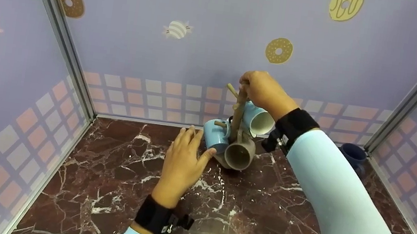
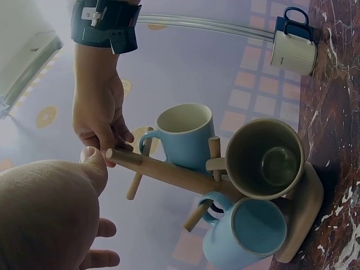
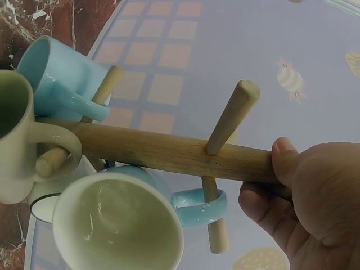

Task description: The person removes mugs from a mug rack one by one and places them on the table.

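Note:
A wooden mug tree stands near the back wall, and my right hand grips the top of its post between thumb and fingers. One light-blue mug hangs by its handle on an upper peg. Lower down hang another light-blue mug and a grey-beige mug. Behind them in the right wrist view, a white mug with a dark rim is partly hidden. My left hand has its fingers extended beside the lower blue mug; whether it touches the mug I cannot tell.
A dark blue mug stands in the back right corner, partly behind my right arm; the left wrist view also shows a white ribbed surface there. Patterned walls enclose the marbled table at the back and both sides.

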### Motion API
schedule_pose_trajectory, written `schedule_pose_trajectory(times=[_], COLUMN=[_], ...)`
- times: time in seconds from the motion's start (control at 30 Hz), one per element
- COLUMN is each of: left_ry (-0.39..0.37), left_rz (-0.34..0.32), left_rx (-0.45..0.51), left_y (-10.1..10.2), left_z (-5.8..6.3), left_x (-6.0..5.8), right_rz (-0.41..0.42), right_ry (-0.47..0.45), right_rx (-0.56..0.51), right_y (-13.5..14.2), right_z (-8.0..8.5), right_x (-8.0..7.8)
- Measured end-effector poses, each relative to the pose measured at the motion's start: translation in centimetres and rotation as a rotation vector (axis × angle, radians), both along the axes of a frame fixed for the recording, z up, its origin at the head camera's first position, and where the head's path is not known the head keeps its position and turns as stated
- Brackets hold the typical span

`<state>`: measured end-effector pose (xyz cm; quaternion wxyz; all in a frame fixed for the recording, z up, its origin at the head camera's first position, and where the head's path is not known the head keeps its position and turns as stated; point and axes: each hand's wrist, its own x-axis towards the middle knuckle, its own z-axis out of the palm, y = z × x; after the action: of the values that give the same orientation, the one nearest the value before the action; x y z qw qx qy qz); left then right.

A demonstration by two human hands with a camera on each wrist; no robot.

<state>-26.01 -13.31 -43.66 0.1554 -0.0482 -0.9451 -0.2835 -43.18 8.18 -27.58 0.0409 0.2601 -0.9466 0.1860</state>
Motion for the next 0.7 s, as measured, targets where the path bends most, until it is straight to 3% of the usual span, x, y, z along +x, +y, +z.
schedule_pose_trajectory(times=[0.43, 0.7], left_ry=[-0.003, -0.02], left_rz=[-0.005, 0.01], left_rx=[-0.004, 0.01], left_y=[0.0, -0.2], left_z=[0.2, 0.1], left_x=[0.3, 0.2], right_rz=[-0.027, -0.079], right_ry=[0.106, 0.108], right_rx=[0.005, 0.011], right_y=[-1.0, -1.7], right_z=[-0.3, -0.2], right_x=[0.3, 0.6])
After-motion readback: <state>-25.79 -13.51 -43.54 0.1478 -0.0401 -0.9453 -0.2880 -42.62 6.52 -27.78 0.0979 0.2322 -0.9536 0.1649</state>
